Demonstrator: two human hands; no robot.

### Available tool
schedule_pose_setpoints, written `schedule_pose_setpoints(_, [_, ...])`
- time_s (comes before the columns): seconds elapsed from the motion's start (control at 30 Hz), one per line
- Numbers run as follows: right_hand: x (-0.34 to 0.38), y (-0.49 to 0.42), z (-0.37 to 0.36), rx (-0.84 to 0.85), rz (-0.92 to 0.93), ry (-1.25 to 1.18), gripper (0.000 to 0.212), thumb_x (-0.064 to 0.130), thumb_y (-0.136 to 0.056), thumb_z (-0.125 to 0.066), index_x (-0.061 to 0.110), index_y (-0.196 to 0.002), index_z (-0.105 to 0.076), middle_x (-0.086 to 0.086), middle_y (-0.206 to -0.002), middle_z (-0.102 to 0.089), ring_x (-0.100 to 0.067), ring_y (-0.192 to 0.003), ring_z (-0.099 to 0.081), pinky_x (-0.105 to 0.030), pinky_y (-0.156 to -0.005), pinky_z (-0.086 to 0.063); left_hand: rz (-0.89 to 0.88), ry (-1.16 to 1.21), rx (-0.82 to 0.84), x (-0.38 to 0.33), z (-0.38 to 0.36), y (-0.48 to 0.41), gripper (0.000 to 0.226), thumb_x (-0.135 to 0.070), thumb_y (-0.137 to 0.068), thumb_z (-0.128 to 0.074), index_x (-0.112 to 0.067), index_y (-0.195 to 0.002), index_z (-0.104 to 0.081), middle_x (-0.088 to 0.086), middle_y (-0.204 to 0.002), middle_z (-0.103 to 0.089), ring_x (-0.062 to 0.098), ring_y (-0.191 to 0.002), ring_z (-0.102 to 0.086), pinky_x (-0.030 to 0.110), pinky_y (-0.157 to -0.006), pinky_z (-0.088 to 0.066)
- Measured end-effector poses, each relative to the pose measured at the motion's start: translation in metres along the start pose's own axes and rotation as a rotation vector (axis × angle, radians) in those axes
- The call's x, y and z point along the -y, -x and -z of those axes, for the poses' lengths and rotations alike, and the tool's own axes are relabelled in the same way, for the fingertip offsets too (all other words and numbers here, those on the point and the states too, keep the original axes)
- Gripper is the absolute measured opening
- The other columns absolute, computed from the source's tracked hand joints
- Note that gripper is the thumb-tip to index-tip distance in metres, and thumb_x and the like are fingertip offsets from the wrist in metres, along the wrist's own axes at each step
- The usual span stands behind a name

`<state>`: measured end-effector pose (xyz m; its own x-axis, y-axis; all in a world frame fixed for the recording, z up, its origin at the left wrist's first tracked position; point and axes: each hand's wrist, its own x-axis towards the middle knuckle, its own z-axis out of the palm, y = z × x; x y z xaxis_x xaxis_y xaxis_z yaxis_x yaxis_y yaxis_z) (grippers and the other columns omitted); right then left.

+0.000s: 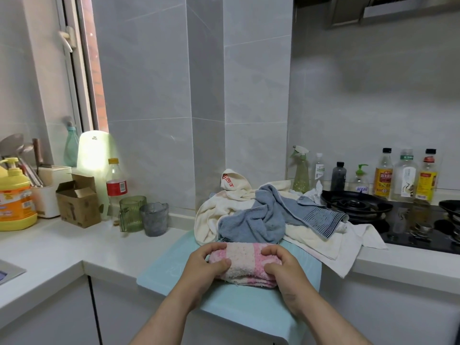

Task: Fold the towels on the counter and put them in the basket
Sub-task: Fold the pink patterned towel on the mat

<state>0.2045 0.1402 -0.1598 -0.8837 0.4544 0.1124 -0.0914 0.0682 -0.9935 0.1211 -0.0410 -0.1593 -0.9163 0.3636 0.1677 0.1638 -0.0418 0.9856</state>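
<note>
Both my forearms reach in from the near edge, and my left hand (204,266) and right hand (286,272) each grip one end of the pink-and-white towel (245,260). On each side the fingers curl over the top and the thumb presses the near face. The towel is already a thick, short bundle. It lies on a pale teal sheet (236,302) that hangs over the near edge of the worktop (74,247); I cannot tell whether that sheet is a mat or another towel.

This towel looks light, fluffy and limp, so I judge it will sag in the middle and spring open if I let either end go. The safest hold is where I have it now, clamping all the layers together at both ends, or one hand under the middle with the loose edge tucked below.

Just beyond it lies the unfolded heap: a blue towel (254,220) draped over a cream towel (211,217), with more pale cloth trailing right towards the stove (361,205) and over the worktop's edge. Those look heavier and are tangled, so each should be lifted by a corner and shaken free. No basket is in view from here.
</note>
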Motion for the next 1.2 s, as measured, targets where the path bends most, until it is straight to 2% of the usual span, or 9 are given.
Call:
schedule_pose_setpoints(0.1, [-0.001, 0.001, 0.0, -0.017, 0.004, -0.014, 0.035, -0.01, -0.078, -0.051, 0.017, -0.094, -0.066, -0.001, -0.068, -0.053, -0.011, -0.053, -0.042, -0.023, -0.052, -0.034, 0.0, 0.037, -0.002, 0.0, -0.001, 0.0, 0.03, -0.004, -0.079, -0.076, -0.022, -0.104, -0.072, 0.005, -0.113, -0.066, 0.021, -0.098, -0.067, 0.03, -0.078, -0.058])
schedule_pose_setpoints(0.2, [0.0, 0.002, -0.001, 0.001, -0.001, -0.034, 0.033, -0.007, -0.081, -0.053, 0.019, -0.096, -0.067, -0.002, -0.071, -0.057, -0.013, -0.057, -0.047, -0.023, -0.056, -0.038, 0.002, 0.043, 0.004, 0.001, 0.003, 0.0, 0.03, -0.002, -0.081, -0.074, -0.021, -0.104, -0.072, 0.006, -0.113, -0.066, 0.021, -0.097, -0.068, 0.025, -0.073, -0.056])
schedule_pose_setpoints(0.37, [0.0, 0.004, -0.002, 0.021, 0.029, 0.021, 0.034, -0.009, -0.081, -0.056, 0.02, -0.095, -0.067, -0.002, -0.066, -0.054, -0.014, -0.052, -0.035, -0.024, -0.052, -0.03, 0.035, 0.126, -0.014, 0.004, 0.009, -0.004, 0.033, 0.008, -0.082, -0.067, -0.017, -0.103, -0.072, 0.01, -0.114, -0.066, 0.025, -0.095, -0.068, 0.028, -0.073, -0.057])
schedule_pose_setpoints(0.47, [0.0, 0.005, -0.004, -0.007, 0.055, 0.034, 0.035, -0.012, -0.08, -0.055, 0.018, -0.094, -0.068, 0.0, -0.076, -0.061, -0.015, -0.053, -0.035, -0.024, -0.051, -0.03, 0.042, 0.145, -0.018, 0.004, 0.008, -0.004, 0.033, 0.01, -0.083, -0.066, -0.015, -0.105, -0.07, 0.011, -0.115, -0.065, 0.023, -0.092, -0.068, 0.026, -0.071, -0.056])
schedule_pose_setpoints(0.63, [0.0, 0.006, -0.006, -0.033, 0.059, 0.039, 0.034, -0.012, -0.08, -0.055, 0.017, -0.094, -0.067, 0.001, -0.071, -0.057, -0.013, -0.049, -0.033, -0.02, -0.047, -0.029, 0.028, 0.121, -0.026, 0.003, 0.007, -0.001, 0.033, 0.009, -0.083, -0.066, -0.016, -0.105, -0.07, 0.01, -0.113, -0.065, 0.021, -0.088, -0.069, 0.022, -0.067, -0.055])
schedule_pose_setpoints(0.77, [0.001, 0.007, -0.008, -0.056, 0.059, 0.053, 0.035, -0.011, -0.081, -0.055, 0.019, -0.095, -0.067, 0.001, -0.074, -0.06, -0.011, -0.047, -0.035, -0.02, -0.047, -0.031, 0.015, 0.094, -0.032, 0.002, 0.006, 0.001, 0.033, 0.006, -0.085, -0.066, -0.019, -0.107, -0.069, 0.007, -0.112, -0.064, 0.02, -0.09, -0.068, 0.019, -0.065, -0.055])
schedule_pose_setpoints(1.0, [0.003, 0.009, -0.011, -0.079, 0.074, 0.077, 0.036, -0.011, -0.081, -0.055, 0.018, -0.096, -0.068, -0.003, -0.087, -0.059, 0.0, -0.04, -0.039, -0.014, -0.044, -0.033, 0.029, 0.149, -0.042, 0.001, 0.007, 0.0, 0.033, 0.006, -0.085, -0.066, -0.019, -0.106, -0.07, 0.007, -0.112, -0.065, 0.021, -0.093, -0.068, 0.023, -0.07, -0.057])
schedule_pose_setpoints(1.13, [0.0, 0.009, -0.01, -0.088, 0.09, 0.094, 0.037, -0.01, -0.08, -0.057, 0.022, -0.096, -0.069, -0.005, -0.098, -0.062, 0.001, -0.051, -0.045, -0.011, -0.05, -0.036, 0.018, 0.117, -0.033, 0.003, 0.008, -0.001, 0.036, 0.007, -0.083, -0.068, -0.021, -0.105, -0.07, 0.005, -0.113, -0.066, 0.02, -0.096, -0.067, 0.025, -0.075, -0.058])
schedule_pose_setpoints(1.2, [0.0, 0.009, -0.009, -0.09, 0.09, 0.087, 0.037, -0.01, -0.08, -0.057, 0.021, -0.097, -0.069, -0.005, -0.103, -0.062, 0.002, -0.05, -0.045, -0.011, -0.05, -0.037, 0.004, 0.089, -0.035, 0.005, 0.009, -0.001, 0.037, 0.005, -0.083, -0.069, -0.024, -0.106, -0.071, 0.004, -0.114, -0.066, 0.02, -0.097, -0.067, 0.028, -0.08, -0.057])
